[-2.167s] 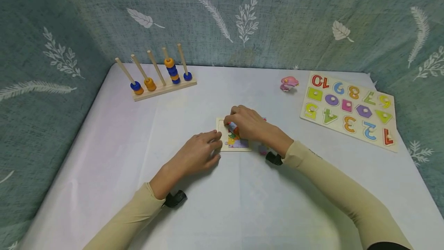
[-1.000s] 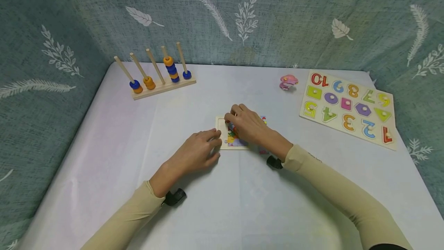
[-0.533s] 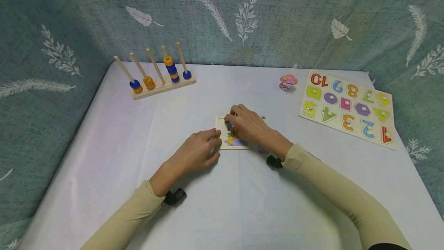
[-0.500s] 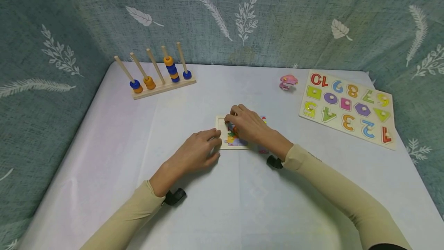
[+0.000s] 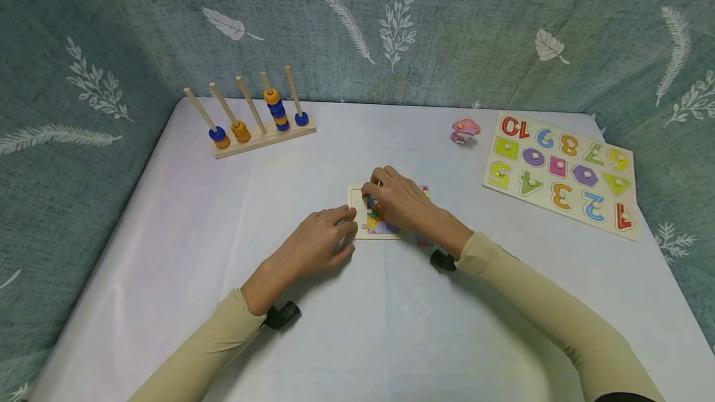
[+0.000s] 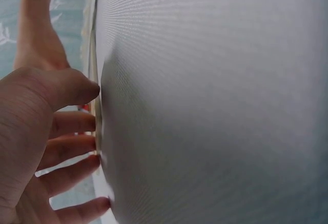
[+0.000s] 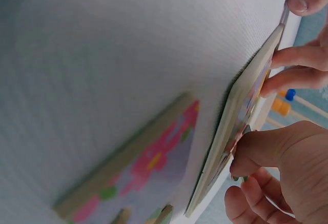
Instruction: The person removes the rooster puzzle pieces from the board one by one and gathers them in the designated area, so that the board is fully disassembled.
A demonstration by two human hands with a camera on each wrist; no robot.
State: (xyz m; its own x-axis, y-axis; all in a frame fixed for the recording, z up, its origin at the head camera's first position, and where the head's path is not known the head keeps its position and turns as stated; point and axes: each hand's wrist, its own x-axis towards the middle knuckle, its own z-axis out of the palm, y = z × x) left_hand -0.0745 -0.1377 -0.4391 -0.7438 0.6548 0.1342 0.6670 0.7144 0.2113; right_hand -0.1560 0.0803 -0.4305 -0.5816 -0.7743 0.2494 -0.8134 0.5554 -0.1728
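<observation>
Far L, a peg stand (image 5: 262, 141) w/ beads is standing at the back of the tbl (image 5: 335, 340). L hand (image 5: 321, 237) is holding nothing; its fingers are spreading loosely, tips touching the L end of the small picture board (image 5: 360, 194), prob. bracing it. Board is lying flat mid-tbl btwn both hands, a pale strip showing at L, the rest partly hidden by R hand (image 5: 402, 200). R hand is bending over it, thumb & fingers pinching a small puzzle piece (image 5: 373, 205), gap narrow. Piece is apparently tilting above the picture; exact shape is hiding in the grip. Working well here prob. means L tips pressing evenly, R levelling the piece & lining up edges w/ neighbours before pushing, no forcing. A loose flower piece (image 7: 159, 160) is lying near the board, R side; avoid nudging it w/ R wrist. Farther R, a pink toy (image 5: 465, 130), then a number board (image 5: 544, 190), are sitting well apart from the work.
</observation>
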